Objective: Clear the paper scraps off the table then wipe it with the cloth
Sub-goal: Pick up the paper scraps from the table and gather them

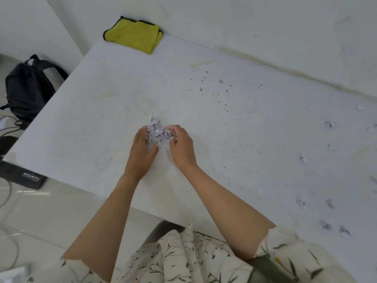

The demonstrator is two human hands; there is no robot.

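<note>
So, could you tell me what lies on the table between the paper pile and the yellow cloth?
In the head view, only bare, faintly stained table lies between pile and cloth.

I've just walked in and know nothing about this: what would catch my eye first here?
Two bare hands, left hand and right hand, cup a pile of crumpled paper scraps at the middle of the white table. A yellow cloth lies folded at the far edge, and loose scraps dot the right side.

A heap of crumpled white paper scraps [158,131] sits mid-table; loose scraps [303,158] dot the right side. The folded yellow cloth [133,35] lies at the far edge.
</note>
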